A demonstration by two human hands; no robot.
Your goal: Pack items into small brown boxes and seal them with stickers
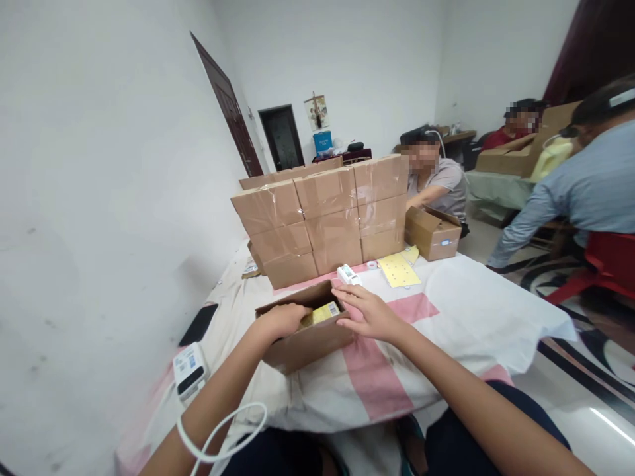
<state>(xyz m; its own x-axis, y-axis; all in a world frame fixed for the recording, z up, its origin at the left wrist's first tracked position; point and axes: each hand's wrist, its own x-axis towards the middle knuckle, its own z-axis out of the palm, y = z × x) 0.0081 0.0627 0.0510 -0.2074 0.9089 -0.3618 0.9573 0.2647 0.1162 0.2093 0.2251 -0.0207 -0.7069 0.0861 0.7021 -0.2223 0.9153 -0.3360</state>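
An open cardboard carton (310, 345) stands on the cloth in front of me. Inside it lies a small yellow box (325, 313) with a barcode label on its right end. My left hand (282, 322) reaches over the near rim, its fingers curled down at the left end of the yellow box; the fingertips are partly hidden. At the carton's right end, my right hand (370, 314) rests with fingers stretched and apart, touching the rim.
A wall of taped cartons (327, 228) stands behind. Beyond the carton are a white device (348, 275) and yellow sheets (399, 268). Left are another white device (189, 371) with a cable (223, 457) and a black phone-like slab (198, 324). Other people (446, 185) sit to the right.
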